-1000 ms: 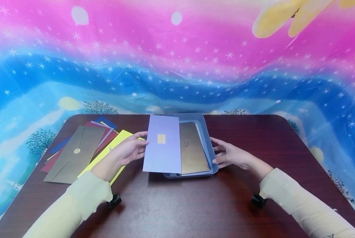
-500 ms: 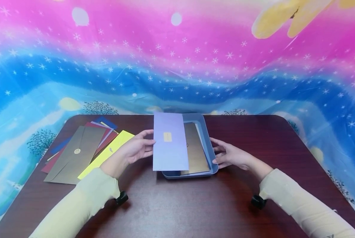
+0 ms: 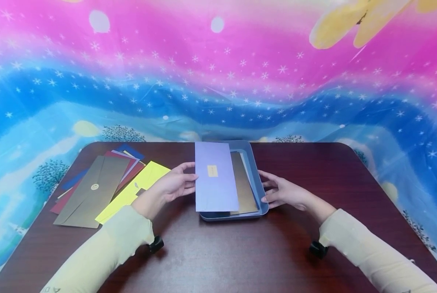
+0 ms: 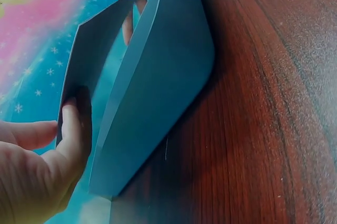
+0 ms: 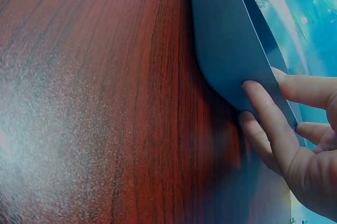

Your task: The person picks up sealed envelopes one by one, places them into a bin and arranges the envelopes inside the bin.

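Note:
A lavender envelope [image 3: 216,191] with a small cream label lies slanted over the left part of a grey-blue tray [image 3: 254,171]. My left hand [image 3: 176,183] pinches its left edge, thumb on one face and fingers behind the other. From the left wrist view, the envelope [image 4: 97,50] stands raised over the tray's near rim. A brown-gold envelope [image 3: 244,183] shows in the tray, partly covered by the lavender one. Along the tray's right side, my right hand [image 3: 282,190] touches the outer wall and rim with spread fingers, as the right wrist view shows.
On the left of the dark wooden table [image 3: 218,256] lie a brown envelope [image 3: 93,195] with a round seal, a yellow envelope [image 3: 130,193], and red and blue envelopes beneath. A colourful cloth backdrop [image 3: 218,81] hangs behind the table's far edge.
My left hand has moved right with the lavender envelope, which covers more of the tray and of the brown-gold envelope. The right hand and the tray stay in place.

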A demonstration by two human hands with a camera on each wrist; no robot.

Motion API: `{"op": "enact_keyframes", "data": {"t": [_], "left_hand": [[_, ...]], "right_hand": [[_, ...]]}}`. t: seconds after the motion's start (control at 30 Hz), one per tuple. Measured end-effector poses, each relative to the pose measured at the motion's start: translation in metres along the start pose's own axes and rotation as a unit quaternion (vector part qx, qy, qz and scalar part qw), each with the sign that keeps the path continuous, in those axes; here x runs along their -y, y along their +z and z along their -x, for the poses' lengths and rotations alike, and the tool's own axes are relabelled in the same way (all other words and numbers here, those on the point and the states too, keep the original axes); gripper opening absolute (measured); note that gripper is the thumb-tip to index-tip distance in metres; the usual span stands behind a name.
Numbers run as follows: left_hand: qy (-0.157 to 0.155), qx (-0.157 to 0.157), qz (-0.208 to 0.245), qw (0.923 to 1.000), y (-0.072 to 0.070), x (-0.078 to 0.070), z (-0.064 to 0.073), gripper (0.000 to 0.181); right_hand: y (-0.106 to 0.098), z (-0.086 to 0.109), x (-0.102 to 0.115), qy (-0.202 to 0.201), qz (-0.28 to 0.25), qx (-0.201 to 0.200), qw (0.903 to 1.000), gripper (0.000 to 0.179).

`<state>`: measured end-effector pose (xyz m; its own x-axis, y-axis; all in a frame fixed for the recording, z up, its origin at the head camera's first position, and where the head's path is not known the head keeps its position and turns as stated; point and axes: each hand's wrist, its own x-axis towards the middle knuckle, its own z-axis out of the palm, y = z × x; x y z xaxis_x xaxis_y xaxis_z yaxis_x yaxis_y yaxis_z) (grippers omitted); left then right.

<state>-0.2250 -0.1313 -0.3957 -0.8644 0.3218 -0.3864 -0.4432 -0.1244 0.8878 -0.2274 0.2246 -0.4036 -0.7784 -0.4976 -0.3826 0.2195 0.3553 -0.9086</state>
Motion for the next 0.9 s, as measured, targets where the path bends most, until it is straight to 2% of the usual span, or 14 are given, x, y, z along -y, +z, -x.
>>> {"op": "enact_keyframes", "data": {"t": [0.4, 0.9], "left_hand": [[-0.012, -0.015, -0.024, 0.9995, 0.008, 0.003, -0.003, 0.057], [-0.015, -0.015, -0.015, 0.9997, 0.022, 0.005, -0.010, 0.059]], "right_hand": [[0.000, 0.000, 0.000, -0.003, -0.002, 0.006, 1.0000, 0.096], [0.000, 0.000, -0.001, -0.007, 0.002, 0.010, 0.9999, 0.097]]}}
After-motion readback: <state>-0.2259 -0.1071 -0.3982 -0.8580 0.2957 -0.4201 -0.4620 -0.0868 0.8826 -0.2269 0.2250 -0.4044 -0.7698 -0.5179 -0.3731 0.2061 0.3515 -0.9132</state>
